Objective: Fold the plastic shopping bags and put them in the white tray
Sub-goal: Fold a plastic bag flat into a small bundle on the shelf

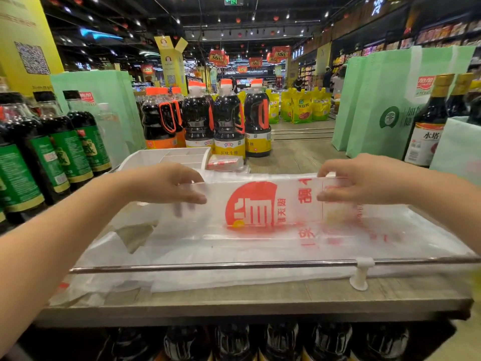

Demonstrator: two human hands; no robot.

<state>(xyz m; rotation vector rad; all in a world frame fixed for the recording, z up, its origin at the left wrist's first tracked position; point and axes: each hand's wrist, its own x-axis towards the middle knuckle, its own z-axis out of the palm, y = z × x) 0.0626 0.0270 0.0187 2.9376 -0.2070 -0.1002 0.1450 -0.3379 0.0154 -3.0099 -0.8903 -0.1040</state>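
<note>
The plastic bag [250, 204] lies lengthwise across the middle of the frame, red print up, with its far long edge raised off the tabletop [260, 303]. My left hand [166, 183] pinches that edge between thumb and fingertips at the left end. My right hand [364, 178] pinches it the same way at the right end. The near part of the bag is blurred, so I cannot tell how flat it lies.

Step in hand, as I judge it: a lengthwise fold, far edge brought toward me.

1. Keep both pinches level so the raised edge stays straight and taut between them.
2. Lay the edge down parallel to the near edge. A skewed strip would widen with every later fold.
3. Press air out from the centre toward the ends; thin film traps it and springs open.
4. Stop short of the metal rail [208, 267] in the lower part of the frame, where the film could catch.

More white film [234, 281] lies under this bag, so I should pinch one bag only.

The white tray [130, 160] stands just beyond my left hand, a little left of centre. A small red-printed packet [225, 162] sits beside it, and dark bottles [229, 118] stand behind.
</note>
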